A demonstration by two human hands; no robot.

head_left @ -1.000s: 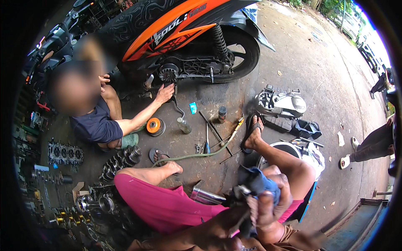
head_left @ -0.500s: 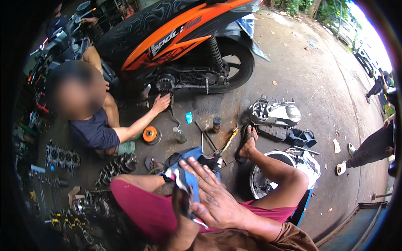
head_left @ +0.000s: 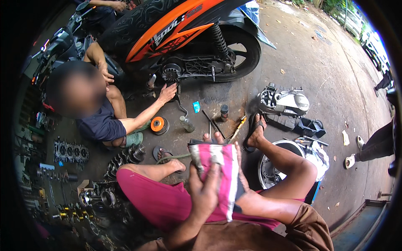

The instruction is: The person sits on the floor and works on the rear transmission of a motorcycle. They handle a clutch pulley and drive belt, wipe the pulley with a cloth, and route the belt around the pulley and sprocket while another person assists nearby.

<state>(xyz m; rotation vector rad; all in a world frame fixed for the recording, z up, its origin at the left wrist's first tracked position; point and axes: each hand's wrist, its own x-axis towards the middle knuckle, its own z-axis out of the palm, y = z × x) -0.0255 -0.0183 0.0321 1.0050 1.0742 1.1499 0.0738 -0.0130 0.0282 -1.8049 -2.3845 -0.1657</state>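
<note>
L side: orange-faced round part [head_left: 158, 125] on ground [head_left: 322, 92], well apart fr. hands. L hand [head_left: 204, 194] half-curled, gripping pink/white/dark cloth [head_left: 225, 175] nr its L edge, one digit laid over the pink face. Cloth = betw. both hands, held up above pink shorts [head_left: 155, 201], not on ground; long axis runs approx. away fr. body, near end tipped a bit R. Neither hand nearer: both touching. R hand [head_left: 246, 193] at/behind cloth's R edge, one digit nearly straight along it; rest hidden, can't tell curl or firmness. Fingertips show past far edge, whose unclear. R of that: silver-rimmed wheel [head_left: 270, 171] on ground, apart fr. cloth.
</note>
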